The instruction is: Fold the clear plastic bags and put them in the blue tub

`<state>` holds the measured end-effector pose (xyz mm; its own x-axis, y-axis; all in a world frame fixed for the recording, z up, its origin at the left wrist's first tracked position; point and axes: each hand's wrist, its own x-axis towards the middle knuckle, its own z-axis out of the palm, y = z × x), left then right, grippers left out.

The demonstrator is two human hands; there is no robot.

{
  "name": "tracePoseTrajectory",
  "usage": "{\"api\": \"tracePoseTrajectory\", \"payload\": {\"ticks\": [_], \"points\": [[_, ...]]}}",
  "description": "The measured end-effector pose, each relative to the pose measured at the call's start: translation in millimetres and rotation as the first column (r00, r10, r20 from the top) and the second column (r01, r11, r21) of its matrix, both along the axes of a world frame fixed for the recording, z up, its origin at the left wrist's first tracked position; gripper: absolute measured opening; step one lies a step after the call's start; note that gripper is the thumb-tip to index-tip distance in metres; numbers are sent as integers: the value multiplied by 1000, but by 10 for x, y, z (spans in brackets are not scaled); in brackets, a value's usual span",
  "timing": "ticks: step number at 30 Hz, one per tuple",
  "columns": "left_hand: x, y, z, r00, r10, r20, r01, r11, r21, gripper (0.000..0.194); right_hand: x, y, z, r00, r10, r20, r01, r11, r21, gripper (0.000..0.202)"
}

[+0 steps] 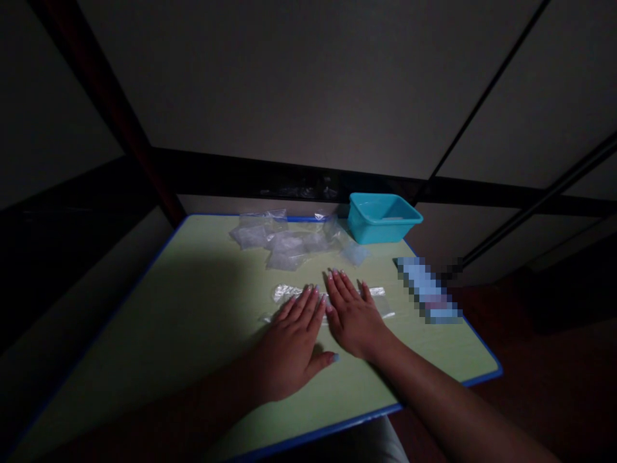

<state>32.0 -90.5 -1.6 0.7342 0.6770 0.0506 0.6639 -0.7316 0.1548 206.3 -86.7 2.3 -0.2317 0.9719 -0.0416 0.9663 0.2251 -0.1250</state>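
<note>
A clear plastic bag [384,305] lies flat on the table, partly covered by both hands. My left hand [294,341] rests palm down over its left part, fingers stretched out and thumb apart. Over its right part, my right hand [354,316] also lies palm down with fingers extended. Neither hand is closed around anything. Beyond my fingertips, several clear plastic bags [294,244] are spread in a loose heap, some with pale contents I cannot make out.
A turquoise plastic basin [383,230] stands at the table's far right corner. Along the right edge lies a blurred-out flat bluish object [427,289]. The pale green table [193,289] has a blue rim, with dark-trimmed panels [289,96] behind it.
</note>
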Motion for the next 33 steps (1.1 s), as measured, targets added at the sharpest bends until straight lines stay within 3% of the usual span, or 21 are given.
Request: {"api": "tracePoseTrajectory", "payload": {"ticks": [8,16,20,24,27,33], "points": [[-16,-29,-6,991,134,15,-135,990,37,71,0,-11,23,1000,-10,-2,10,1000,-2,60],[-55,-9,-208,955,283,89,-293,947,133,80,-5,-17,29,1000,-11,12,11,1000,0,60],[-78,1,-135,935,341,92,-353,915,195,87,-4,-14,25,1000,-17,6,17,1000,-4,60],[-71,33,12,980,168,103,-188,953,238,76,2,-17,28,1000,-6,0,6,1000,-1,60],[-70,73,35,996,34,80,-50,979,199,71,3,-19,28,1000,6,1,-6,1000,-10,60],[-90,142,-69,998,67,7,-68,992,102,73,6,-14,47,1000,0,-6,-1,1000,-21,59]]}}
